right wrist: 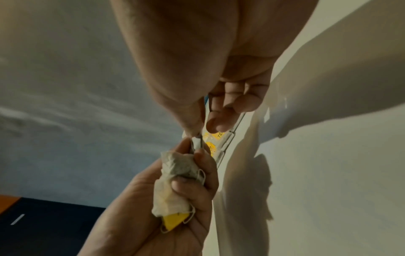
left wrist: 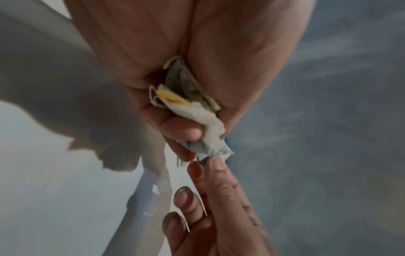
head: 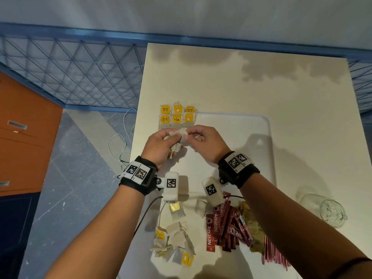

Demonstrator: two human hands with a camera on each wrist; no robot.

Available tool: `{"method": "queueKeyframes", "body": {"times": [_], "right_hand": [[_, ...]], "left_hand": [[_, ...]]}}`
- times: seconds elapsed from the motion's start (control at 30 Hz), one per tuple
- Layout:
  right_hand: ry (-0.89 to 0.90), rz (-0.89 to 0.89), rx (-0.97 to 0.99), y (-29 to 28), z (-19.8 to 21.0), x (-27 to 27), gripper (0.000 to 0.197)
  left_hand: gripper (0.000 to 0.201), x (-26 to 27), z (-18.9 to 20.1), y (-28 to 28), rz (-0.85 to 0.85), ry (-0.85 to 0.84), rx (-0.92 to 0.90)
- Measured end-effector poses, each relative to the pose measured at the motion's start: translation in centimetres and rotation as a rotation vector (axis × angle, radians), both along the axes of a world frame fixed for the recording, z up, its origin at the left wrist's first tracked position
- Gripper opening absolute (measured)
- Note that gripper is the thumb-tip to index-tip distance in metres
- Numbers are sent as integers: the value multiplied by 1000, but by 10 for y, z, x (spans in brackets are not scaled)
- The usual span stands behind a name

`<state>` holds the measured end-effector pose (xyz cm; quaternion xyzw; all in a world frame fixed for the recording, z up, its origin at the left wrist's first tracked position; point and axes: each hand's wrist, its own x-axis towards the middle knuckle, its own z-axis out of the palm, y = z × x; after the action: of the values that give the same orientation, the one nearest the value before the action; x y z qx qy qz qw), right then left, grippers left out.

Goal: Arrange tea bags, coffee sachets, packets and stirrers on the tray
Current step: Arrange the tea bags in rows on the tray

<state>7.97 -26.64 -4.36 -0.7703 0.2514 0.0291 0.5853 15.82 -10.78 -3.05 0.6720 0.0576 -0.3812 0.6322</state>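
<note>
Over the white tray's (head: 237, 133) left part, my left hand (head: 161, 144) grips a crumpled bunch of tea bags (head: 174, 147) with yellow tags. The bunch (left wrist: 197, 110) shows in the left wrist view, and the bunch (right wrist: 173, 183) also fills the left palm in the right wrist view. My right hand (head: 198, 137) pinches the edge of one tea bag (head: 183, 132) at the top of that bunch, thumb against forefinger (right wrist: 195, 126). Several tea bags with yellow tags (head: 177, 114) lie in neat rows at the tray's far left corner.
On the cream table (head: 291, 93) near me lie a loose pile of tea bags (head: 175, 241), red Nescafe sachets (head: 221, 226), brown packets (head: 251, 226) and red-striped stirrers (head: 274, 256). A glass jar (head: 326, 210) lies on its side at the right. A blue mesh fence (head: 70, 73) stands left of the table.
</note>
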Motion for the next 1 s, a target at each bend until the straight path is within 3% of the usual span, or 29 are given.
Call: {"method": "queueKeyframes", "body": {"times": [0.17,0.33,0.5,0.63,0.77,0.87,1.0], "right_hand": [[-57,-10,-109,2,12,-8,2],[-173,3,-96,6,25,-16,17],[-159,89,-57,2,29,-20,28],[-161,138,-4,-4,30,-18,32],[-158,75,122,-1,27,-16,40],[-97,12,223,3,26,-15,22],[-63,50,220,13,24,-2,15]], "left_hand": [[17,-9,5,6,-11,29,-5],[49,-9,7,11,-21,108,24],[30,-12,13,16,-96,190,-54],[23,-13,8,20,-195,144,-87],[16,-13,9,17,-158,68,-75],[23,-10,8,16,-83,9,-26],[14,1,5,23,-48,-79,59]]}}
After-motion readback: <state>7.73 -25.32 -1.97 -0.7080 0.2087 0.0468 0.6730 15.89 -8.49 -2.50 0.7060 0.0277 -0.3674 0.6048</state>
